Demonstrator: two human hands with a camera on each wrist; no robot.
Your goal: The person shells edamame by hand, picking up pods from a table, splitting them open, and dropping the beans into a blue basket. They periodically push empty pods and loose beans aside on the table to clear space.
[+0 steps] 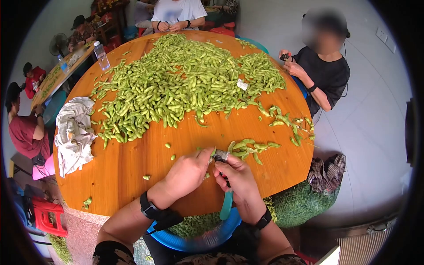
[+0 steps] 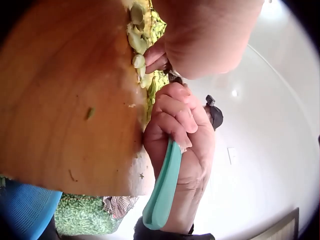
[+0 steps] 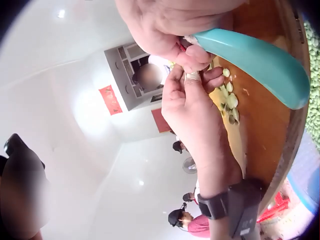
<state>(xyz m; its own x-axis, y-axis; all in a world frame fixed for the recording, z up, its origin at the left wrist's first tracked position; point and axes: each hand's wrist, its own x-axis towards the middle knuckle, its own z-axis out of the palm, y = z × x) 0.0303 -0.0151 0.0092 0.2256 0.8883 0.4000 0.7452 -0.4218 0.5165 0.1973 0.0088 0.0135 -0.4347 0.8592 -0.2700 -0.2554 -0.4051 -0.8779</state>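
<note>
At the near edge of the round wooden worktop (image 1: 132, 172), the right hand (image 1: 240, 180) had its grip curled tight round a teal-handled knife (image 1: 226, 204). The left hand (image 1: 187, 171) pinched a green soybean pod (image 1: 212, 153) against the blade, beside a few loose pods (image 1: 251, 147).

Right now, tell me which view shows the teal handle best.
The left wrist view: the teal handle runs unobstructed below the right hand. The right wrist view crops its top under the fingers; the head view shows only a small blurred tip.
</note>
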